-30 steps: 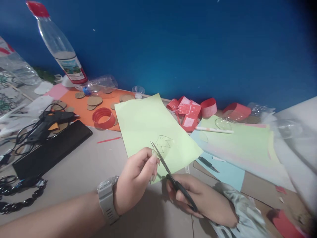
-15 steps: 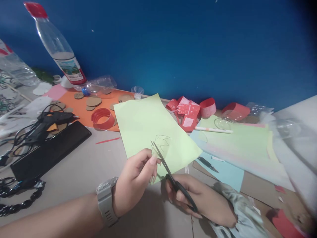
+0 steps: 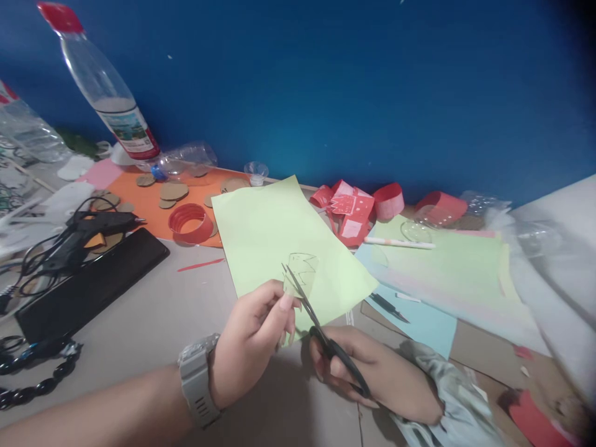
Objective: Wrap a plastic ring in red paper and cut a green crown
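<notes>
Between the thumb and fingers of my left hand (image 3: 258,338) is a small translucent piece with black zigzag lines drawn on it (image 3: 305,268). My right hand (image 3: 367,369) has its fingers in the handles of black scissors (image 3: 342,363). The scissor blades point up and left, slightly parted, and overlap the small piece near my left fingertips. Whether they touch it is hard to tell. Beneath both lies a pale green sheet (image 3: 261,236). A grey watch is on my left wrist.
Left: a hot glue gun (image 3: 93,226), a black case (image 3: 93,282), black beads and a red ring (image 3: 190,223) on orange paper. A tall bottle (image 3: 112,99) stands behind. Right: red paper pieces (image 3: 351,208), a white marker (image 3: 399,243) and a craft knife (image 3: 390,307) on blue paper.
The whole view has shifted slightly, so most things appear a little further left. Both hands keep nearly the same pose, with the scissors and the small piece still held.
</notes>
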`<state>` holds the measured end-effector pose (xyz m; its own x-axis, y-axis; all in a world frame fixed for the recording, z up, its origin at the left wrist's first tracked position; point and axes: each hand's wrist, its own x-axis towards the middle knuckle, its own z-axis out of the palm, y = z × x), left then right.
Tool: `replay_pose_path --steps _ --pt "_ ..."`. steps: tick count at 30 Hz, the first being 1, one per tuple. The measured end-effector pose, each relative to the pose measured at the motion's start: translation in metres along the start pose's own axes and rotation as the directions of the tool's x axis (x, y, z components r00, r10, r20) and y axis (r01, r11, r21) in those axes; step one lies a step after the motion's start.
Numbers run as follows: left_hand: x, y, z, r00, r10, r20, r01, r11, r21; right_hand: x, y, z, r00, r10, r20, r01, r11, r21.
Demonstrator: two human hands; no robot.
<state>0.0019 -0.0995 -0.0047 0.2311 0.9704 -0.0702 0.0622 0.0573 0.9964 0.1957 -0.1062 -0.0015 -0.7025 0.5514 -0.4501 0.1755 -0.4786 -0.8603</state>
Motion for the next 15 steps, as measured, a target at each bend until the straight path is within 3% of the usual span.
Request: replay_pose_path --steps 15 --pt "-0.0006 -0.0018 0.0000 1.000 0.018 0.004 -0.017 1.000 -0.021 0.0010 0.0019 0.0018 0.999 -0.011 -0.038 0.013 0.999 0.052"
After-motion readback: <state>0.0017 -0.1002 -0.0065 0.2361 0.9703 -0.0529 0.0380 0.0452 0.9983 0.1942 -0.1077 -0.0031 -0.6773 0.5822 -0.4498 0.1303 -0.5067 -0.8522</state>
